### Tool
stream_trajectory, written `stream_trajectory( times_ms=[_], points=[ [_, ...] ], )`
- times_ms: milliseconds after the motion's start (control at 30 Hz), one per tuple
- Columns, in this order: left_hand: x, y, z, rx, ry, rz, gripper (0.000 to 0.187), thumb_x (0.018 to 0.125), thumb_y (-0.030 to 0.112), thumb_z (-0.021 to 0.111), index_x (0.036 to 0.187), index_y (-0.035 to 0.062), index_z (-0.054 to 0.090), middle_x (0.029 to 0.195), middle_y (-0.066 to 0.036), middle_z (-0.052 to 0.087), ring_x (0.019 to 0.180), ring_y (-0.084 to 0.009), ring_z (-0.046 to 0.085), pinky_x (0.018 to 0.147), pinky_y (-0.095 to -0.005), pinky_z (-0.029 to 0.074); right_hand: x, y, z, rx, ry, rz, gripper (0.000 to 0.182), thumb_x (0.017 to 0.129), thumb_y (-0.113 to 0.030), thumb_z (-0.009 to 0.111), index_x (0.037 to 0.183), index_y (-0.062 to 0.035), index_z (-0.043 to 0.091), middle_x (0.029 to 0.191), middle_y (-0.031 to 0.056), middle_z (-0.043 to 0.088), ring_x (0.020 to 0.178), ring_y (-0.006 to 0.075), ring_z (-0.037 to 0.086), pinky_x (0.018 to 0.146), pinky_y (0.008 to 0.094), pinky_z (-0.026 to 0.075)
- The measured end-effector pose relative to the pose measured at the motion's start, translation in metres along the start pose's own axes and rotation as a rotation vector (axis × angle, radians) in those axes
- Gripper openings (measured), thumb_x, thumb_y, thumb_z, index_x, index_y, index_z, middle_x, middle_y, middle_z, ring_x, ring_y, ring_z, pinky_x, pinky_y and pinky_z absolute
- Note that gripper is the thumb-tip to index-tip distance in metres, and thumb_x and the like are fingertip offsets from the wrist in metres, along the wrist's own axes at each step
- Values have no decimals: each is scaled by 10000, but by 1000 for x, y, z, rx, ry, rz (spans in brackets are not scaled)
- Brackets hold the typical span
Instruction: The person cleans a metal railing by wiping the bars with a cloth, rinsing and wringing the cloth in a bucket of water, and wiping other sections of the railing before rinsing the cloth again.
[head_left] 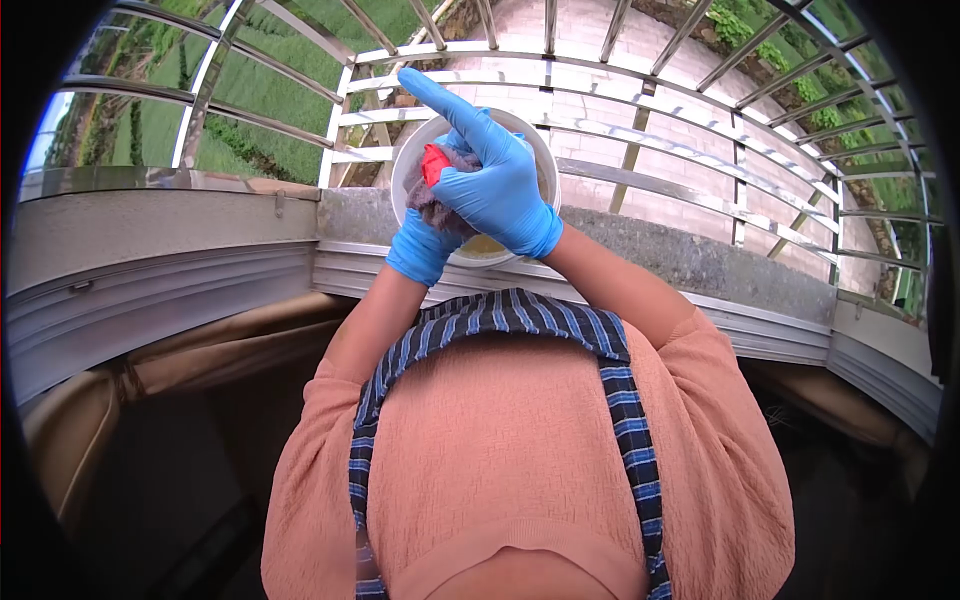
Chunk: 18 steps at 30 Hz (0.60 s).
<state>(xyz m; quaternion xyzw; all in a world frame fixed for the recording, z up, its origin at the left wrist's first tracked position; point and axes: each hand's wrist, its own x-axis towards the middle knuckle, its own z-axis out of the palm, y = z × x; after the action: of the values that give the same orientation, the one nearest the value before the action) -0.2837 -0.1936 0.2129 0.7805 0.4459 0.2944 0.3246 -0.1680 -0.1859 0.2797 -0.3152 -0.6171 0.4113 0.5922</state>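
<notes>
Both hands wear blue gloves and meet over a white bucket [548, 165] on the window ledge. My right hand [495, 180] is closed round a grey-purple cloth [430, 205] with a red part [434, 164]; its index finger points out to the upper left. My left hand [424, 245] lies under the cloth, its fingers mostly hidden behind the cloth and my right hand. The cloth is bunched up between the two hands. Some yellowish liquid shows in the bucket below them.
A metal railing [640, 100] rises beyond the stone ledge [680, 250] and curves round both sides. The window track [760, 332] runs between the ledge and my apron [520, 315]. Brown curtain fabric [220, 340] hangs at the left. Paving and grass lie outside.
</notes>
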Motion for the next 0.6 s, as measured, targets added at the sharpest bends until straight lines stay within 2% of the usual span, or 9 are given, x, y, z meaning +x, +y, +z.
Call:
stream_trajectory(
  times_ms=[33, 67, 133, 167, 233, 333, 433, 533, 600],
  points=[
    [2, 2, 0, 55, -14, -4, 604, 921, 278, 536, 1434, 91, 278, 1384, -97, 426, 1301, -217, 389, 1104, -345, 287, 2, -3, -2, 133, 45, 127, 659, 712, 82, 526, 1347, -94, 517, 1013, -27, 625, 669, -6, 392, 685, 135, 419],
    [3, 6, -4, 339, -52, 31, 616, 933, 282, 515, 1455, 92, 250, 1406, -99, 408, 1317, -221, 374, 1114, -337, 275, 3, -2, -4, 132, 82, 179, 643, 722, 78, 528, 1344, -86, 518, 1008, -27, 617, 661, -3, 396, 686, 138, 419],
    [8, -5, 3, 102, -15, 34, 576, 960, 317, 442, 1458, 99, 250, 1447, -105, 361, 1351, -239, 328, 1141, -347, 235, 8, 4, -7, 129, 146, 281, 612, 742, 69, 532, 1338, -71, 520, 998, -27, 601, 645, 4, 403, 687, 144, 420],
    [6, -19, 10, 96, -18, 2, 572, 963, 326, 431, 1456, 97, 253, 1452, -107, 352, 1357, -241, 318, 1146, -352, 227, 9, 15, -7, 78, 191, 187, 596, 743, 63, 540, 1326, -59, 528, 821, -33, 546, 644, 11, 412, 661, 149, 412],
    [4, -31, 14, 298, 35, 65, 545, 976, 339, 392, 1448, 96, 263, 1457, -112, 348, 1345, -236, 340, 1135, -376, 268, 12, 23, -11, 94, 201, 316, 568, 756, 44, 545, 1315, -56, 538, 761, -38, 518, 654, 15, 419, 649, 160, 412],
    [10, -25, 19, -1585, 274, -438, 511, 973, 334, 414, 1409, 79, 337, 1402, -109, 431, 1281, -233, 432, 1084, -378, 359, 16, 39, -15, 44, 209, 374, 494, 794, -1, 547, 1285, -50, 565, 723, -33, 507, 666, 25, 436, 648, 180, 419],
    [20, 3, 8, -1455, 437, -597, 505, 984, 344, 367, 1403, 63, 357, 1395, -98, 436, 1279, -232, 434, 1073, -366, 365, 18, 55, -16, 39, 204, 419, 461, 804, -11, 542, 1263, -35, 579, 765, -15, 529, 697, 41, 457, 679, 186, 425],
    [19, -22, 16, -1286, 499, -530, 425, 979, 285, 393, 1329, 51, 449, 1296, -108, 526, 1166, -224, 537, 993, -357, 450, 18, 75, -17, 59, 204, 457, 440, 804, -19, 541, 1241, -8, 587, 884, 39, 599, 791, 74, 513, 746, 212, 448],
    [16, -23, 20, -1200, 579, -463, 302, 938, 189, 485, 1185, 21, 532, 1160, -118, 592, 1046, -206, 594, 931, -334, 486, 16, 90, -18, 91, 204, 453, 429, 805, -27, 541, 1230, 8, 589, 989, 84, 633, 872, 100, 545, 798, 235, 460]
  ],
)
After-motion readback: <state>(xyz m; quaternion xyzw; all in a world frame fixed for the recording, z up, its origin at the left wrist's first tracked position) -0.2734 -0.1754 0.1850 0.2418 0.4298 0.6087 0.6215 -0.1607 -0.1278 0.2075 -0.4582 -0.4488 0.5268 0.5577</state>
